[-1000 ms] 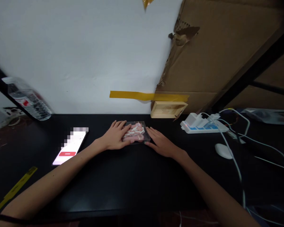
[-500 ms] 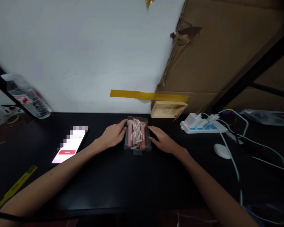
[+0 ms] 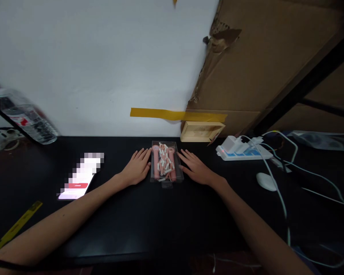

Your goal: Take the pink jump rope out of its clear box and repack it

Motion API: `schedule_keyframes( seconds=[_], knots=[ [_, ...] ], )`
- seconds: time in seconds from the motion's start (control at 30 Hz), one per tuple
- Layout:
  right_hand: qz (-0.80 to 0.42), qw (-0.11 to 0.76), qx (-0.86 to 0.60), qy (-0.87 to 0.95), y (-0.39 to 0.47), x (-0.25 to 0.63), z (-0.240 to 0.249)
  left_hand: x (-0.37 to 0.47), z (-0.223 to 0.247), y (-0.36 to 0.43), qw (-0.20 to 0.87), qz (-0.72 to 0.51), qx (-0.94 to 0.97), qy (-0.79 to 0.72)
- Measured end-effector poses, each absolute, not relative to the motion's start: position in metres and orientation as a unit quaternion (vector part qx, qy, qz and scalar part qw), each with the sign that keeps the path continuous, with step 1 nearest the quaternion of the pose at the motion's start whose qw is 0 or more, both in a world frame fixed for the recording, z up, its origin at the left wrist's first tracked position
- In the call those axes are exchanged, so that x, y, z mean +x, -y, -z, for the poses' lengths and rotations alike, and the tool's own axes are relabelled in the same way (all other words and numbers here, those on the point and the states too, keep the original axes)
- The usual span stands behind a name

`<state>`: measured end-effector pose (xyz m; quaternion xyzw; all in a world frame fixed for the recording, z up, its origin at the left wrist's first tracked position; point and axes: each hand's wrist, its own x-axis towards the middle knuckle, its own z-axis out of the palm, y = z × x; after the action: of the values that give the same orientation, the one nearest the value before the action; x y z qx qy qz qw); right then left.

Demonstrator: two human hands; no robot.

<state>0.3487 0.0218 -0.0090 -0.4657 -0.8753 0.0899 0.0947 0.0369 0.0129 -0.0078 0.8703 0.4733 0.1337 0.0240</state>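
Observation:
A clear plastic box lies in the middle of the black desk. Through it I see a jump rope with two pink handles and white and pink beads. Flat on the desk to the left of the box rests my left hand, fingers spread, thumb close to the box's side. On the other side my right hand lies open too, its fingertips near the box's right edge. Neither hand grips anything; whether the fingertips touch the box I cannot tell.
A lit phone lies left of my left forearm. Further left stands a tilted plastic bottle. A small wooden tray leans at the back. To the right are a power strip with cables and a white mouse.
My fingers have spread apart, and both hands lie flatter beside the box, the left slightly away from it. The box stays in place. The view has shifted a little.

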Motion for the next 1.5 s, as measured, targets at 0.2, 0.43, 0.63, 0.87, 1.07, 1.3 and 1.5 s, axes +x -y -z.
schedule_keyframes(
  seconds=[0.2, 0.43, 0.63, 0.87, 1.07, 1.3, 1.5],
  knots=[
    [-0.068, 0.094, -0.468, 0.876, -0.022, 0.349, 0.012, 0.035, 0.006, -0.013, 0.021, -0.129, 0.875, -0.465],
    [-0.069, 0.087, -0.481, 0.870, -0.024, 0.349, 0.012, 0.035, 0.003, -0.013, 0.024, -0.100, 0.881, -0.462],
    [-0.076, 0.087, -0.470, 0.875, -0.025, 0.354, 0.012, 0.033, 0.004, -0.013, 0.017, -0.091, 0.884, -0.458],
    [-0.079, 0.072, -0.470, 0.876, -0.022, 0.351, 0.005, 0.033, 0.004, -0.013, 0.007, -0.079, 0.886, -0.457],
    [-0.066, 0.073, -0.459, 0.883, -0.021, 0.351, 0.002, 0.034, 0.004, -0.014, 0.004, -0.066, 0.884, -0.462],
    [-0.056, 0.064, -0.461, 0.883, -0.020, 0.351, 0.001, 0.033, 0.008, -0.014, 0.000, -0.085, 0.884, -0.461],
    [-0.050, 0.067, -0.459, 0.884, -0.021, 0.352, 0.004, 0.033, 0.007, -0.015, -0.001, -0.084, 0.885, -0.459]
  ],
)
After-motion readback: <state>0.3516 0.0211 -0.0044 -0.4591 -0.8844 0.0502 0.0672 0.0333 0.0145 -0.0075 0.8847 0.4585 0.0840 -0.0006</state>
